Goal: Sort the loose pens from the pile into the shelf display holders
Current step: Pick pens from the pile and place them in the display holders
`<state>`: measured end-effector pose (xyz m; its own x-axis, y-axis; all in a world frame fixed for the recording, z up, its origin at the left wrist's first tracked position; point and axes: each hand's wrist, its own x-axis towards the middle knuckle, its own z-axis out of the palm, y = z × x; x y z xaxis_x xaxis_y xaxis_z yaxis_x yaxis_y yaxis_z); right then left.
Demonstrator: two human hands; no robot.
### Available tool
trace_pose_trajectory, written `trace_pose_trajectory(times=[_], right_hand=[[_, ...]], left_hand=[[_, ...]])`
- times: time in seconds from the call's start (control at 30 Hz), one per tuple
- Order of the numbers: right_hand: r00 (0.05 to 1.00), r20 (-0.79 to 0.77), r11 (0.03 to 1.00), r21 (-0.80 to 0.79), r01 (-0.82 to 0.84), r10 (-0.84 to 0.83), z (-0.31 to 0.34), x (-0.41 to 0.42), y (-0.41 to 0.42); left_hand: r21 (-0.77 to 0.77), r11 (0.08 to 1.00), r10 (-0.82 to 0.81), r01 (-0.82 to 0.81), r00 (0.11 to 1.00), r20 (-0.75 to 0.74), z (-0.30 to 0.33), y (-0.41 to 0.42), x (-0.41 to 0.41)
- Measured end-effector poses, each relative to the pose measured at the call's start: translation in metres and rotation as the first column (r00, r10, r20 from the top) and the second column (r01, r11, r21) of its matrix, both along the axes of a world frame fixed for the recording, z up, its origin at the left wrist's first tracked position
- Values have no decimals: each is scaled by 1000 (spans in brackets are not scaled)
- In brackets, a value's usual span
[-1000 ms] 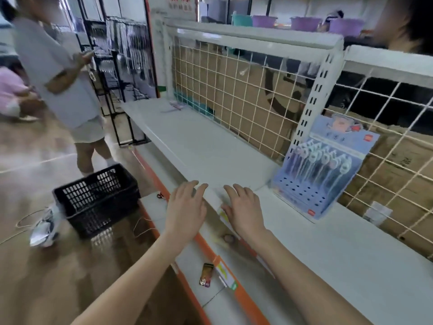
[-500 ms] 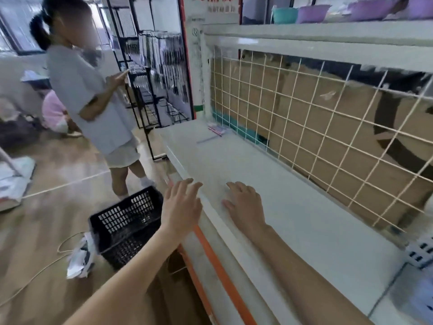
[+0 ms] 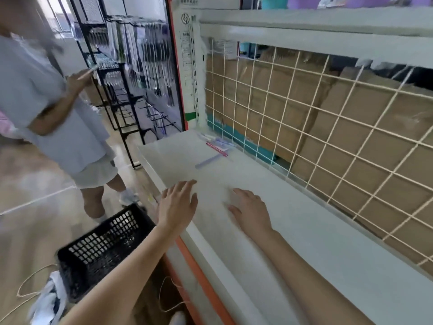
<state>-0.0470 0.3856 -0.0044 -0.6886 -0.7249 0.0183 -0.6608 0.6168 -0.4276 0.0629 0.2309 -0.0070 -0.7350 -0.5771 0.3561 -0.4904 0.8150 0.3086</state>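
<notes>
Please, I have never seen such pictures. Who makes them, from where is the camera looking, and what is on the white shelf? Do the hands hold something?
There is no machine here. A person wears one camera on the head, and it looks forward and down, so you see that person's own two arms from above. The left hand and the right hand both lie open near the front of the white shelf; the fingers are straight and hold nothing. Farther along the shelf, near the wire grid, lie a few loose pens; the picture is too blurred to count them. On the floor to the left stands a black basket, and another person stands beyond it. No pen holder shows in this picture.
</notes>
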Motion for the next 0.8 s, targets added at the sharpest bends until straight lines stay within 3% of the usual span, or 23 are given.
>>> trace_pose_trajectory(times=[0.37, 0.67, 0.8], right_hand=[[976, 72, 977, -29, 210, -208, -11, -56, -147], [925, -4, 923, 70, 378, -379, -17, -77, -194], [903, -31, 898, 88, 430, -429, -21, -72, -201]], left_hand=[[50, 963, -269, 266, 960, 77, -3, -154, -117], [-30, 888, -445, 458, 875, 188, -26, -183, -195], [-75, 797, -592, 600, 799, 106, -33, -195, -211]])
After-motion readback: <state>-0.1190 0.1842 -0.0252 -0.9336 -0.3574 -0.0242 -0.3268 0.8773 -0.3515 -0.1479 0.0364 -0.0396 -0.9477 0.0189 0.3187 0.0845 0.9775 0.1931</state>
